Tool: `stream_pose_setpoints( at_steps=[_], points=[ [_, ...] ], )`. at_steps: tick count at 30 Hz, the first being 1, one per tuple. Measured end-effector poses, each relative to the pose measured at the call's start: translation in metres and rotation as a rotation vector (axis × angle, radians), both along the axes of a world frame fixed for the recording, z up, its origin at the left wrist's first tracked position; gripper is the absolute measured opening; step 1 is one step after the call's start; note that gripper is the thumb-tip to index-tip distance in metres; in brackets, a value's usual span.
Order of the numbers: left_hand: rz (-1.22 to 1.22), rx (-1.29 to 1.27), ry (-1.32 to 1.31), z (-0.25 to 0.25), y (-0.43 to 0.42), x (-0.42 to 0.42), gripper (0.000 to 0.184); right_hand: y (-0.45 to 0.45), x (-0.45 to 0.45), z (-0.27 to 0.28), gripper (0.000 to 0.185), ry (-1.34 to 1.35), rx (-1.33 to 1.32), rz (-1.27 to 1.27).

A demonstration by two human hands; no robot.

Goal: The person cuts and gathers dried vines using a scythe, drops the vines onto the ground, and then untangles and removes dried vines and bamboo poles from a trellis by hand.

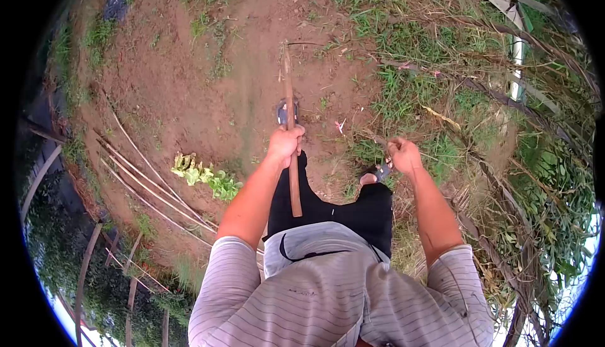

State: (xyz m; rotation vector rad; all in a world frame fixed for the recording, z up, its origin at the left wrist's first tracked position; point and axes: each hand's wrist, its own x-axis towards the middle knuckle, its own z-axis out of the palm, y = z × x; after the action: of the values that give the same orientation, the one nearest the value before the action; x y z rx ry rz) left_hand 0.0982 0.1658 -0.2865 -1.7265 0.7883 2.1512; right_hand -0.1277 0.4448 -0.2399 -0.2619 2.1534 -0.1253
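Note:
My left hand (pixel 287 144) is wrapped round the wooden handle of a long tool (pixel 289 82). Its near end reaches back over my dark trousers. At the far end a thin dark piece (pixel 305 43) sticks out to the right, low over the soil; whether it is a blade I cannot tell. My right hand (pixel 403 154) is closed in a pinch above the grass at my right foot (pixel 377 174). Thin dry stems show beside its fingertips, but what they hold is unclear. The tool partly covers my left foot (pixel 282 113).
A yellow-green leafy plant (pixel 205 176) grows on the left, beside several long thin poles (pixel 148 180) on the soil. Grass and tangled dry vines (pixel 479 85) fill the right side. A pale post (pixel 517 57) stands among them. A small pink scrap (pixel 339 126) lies ahead.

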Motion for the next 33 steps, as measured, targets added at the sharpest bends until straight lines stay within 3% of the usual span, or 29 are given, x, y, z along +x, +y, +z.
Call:
stream_pose_setpoints(
  at_steps=[2, 5, 7, 11, 14, 15, 17, 18, 20, 23, 26, 28, 30, 33],
  points=[
    [0.127, 0.046, 0.132, -0.054, 0.018, -0.035, 0.011, -0.019, -0.052, -0.037, 0.031, 0.046, 0.008, 0.052],
    [0.261, 0.048, 0.136, -0.095, 0.042, -0.058, 0.014, 0.002, -0.091, -0.123, 0.031, 0.034, 0.144, 0.124],
    [0.422, 0.037, 0.211, -0.134, 0.07, -0.063, 0.018, 0.028, -0.11, -0.18, 0.034, 0.088, 0.248, 0.288],
    [0.617, 0.085, 0.217, -0.21, 0.129, -0.084, 0.02, 0.106, -0.153, -0.288, 0.033, 0.188, 0.307, 0.367],
    [0.645, 0.23, -0.001, -0.26, 0.176, -0.067, 0.018, 0.127, -0.182, -0.31, 0.032, 0.278, 0.476, 0.37],
    [0.639, 0.218, -0.014, -0.263, 0.19, -0.081, 0.017, 0.155, -0.199, -0.318, 0.032, 0.358, 0.457, 0.358],
    [0.636, 0.214, -0.027, -0.256, 0.197, -0.104, 0.017, 0.229, -0.251, -0.332, 0.033, 0.525, 0.425, 0.566],
    [0.643, 0.211, -0.035, -0.255, 0.206, -0.108, 0.016, 0.27, -0.279, -0.334, 0.032, 0.567, 0.469, 0.511],
    [0.648, 0.236, 0.011, -0.25, 0.201, -0.112, 0.014, 0.304, -0.321, -0.315, 0.034, 0.656, 0.364, 0.715],
    [0.634, 0.239, -0.047, -0.25, 0.207, -0.121, 0.014, 0.348, -0.352, -0.312, 0.046, 0.585, 0.652, 0.62],
    [0.632, 0.198, -0.076, -0.258, 0.221, -0.131, 0.014, 0.337, -0.339, -0.311, 0.052, 0.519, 0.695, 0.795],
    [0.623, 0.195, -0.066, -0.26, 0.224, -0.134, 0.013, 0.333, -0.329, -0.326, 0.054, 0.493, 0.682, 0.76],
    [0.601, 0.181, -0.049, -0.266, 0.227, -0.134, 0.012, 0.3, -0.314, -0.331, 0.052, 0.39, 1.017, 0.769],
    [0.605, 0.175, -0.068, -0.274, 0.234, -0.134, 0.011, 0.315, -0.313, -0.355, 0.043, 0.437, 1.085, 0.771]
  ],
)
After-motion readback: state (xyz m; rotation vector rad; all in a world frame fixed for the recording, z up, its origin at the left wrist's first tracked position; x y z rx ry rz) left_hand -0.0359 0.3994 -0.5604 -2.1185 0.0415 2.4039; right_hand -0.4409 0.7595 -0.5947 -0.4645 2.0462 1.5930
